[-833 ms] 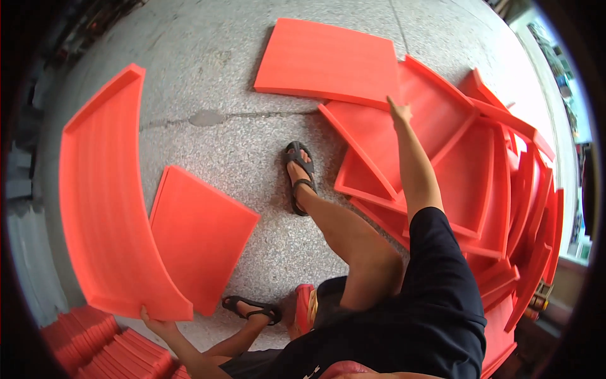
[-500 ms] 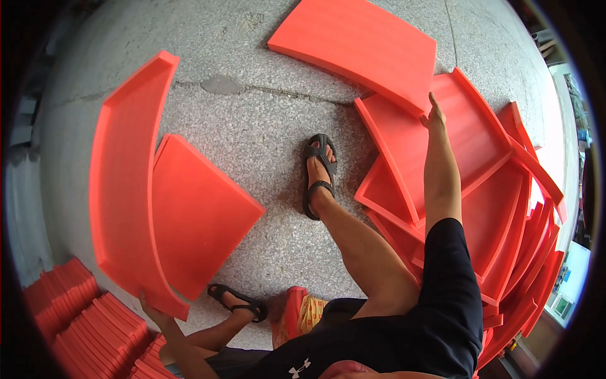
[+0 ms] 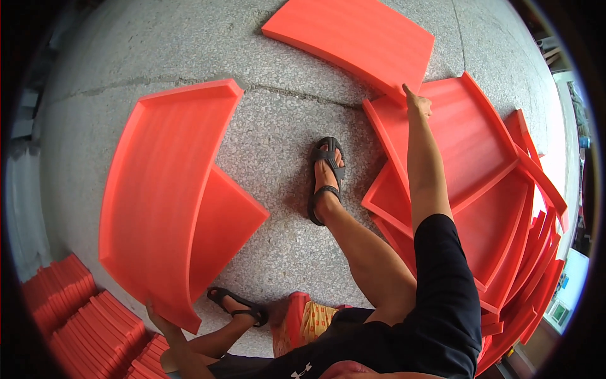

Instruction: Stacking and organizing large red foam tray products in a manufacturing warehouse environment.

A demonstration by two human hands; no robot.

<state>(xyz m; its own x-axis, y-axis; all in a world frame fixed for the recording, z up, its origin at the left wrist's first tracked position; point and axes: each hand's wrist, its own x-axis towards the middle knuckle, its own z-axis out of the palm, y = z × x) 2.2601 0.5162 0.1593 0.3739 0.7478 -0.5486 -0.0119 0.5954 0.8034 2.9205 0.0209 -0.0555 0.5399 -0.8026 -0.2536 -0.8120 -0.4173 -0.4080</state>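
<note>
My left hand (image 3: 163, 323) grips the near end of a shallow red foam tray (image 3: 154, 196) with low raised edges, holding it tilted on the left. Beneath that tray lies a flat red piece (image 3: 224, 221), partly covered. My right hand (image 3: 418, 103) is at the near corner of another red piece (image 3: 353, 38), its smooth face upward. One digit of this hand is stretched out and the others are partly bent; whether they touch the corner is hard to see. Just under and beside the right hand lies a red tray (image 3: 467, 126), open side up.
On the right, more red trays (image 3: 486, 221) lie in an untidy heap. Stacks of red pieces (image 3: 98, 335) stand at the lower left. My sandalled feet (image 3: 327, 170) are on the speckled grey floor (image 3: 271, 139), near a red and yellow bag-like item (image 3: 303, 322).
The tray in my left hand has swung to the right, showing more of its inside. My right hand has shifted left, and the far red piece has slid slightly away and left.
</note>
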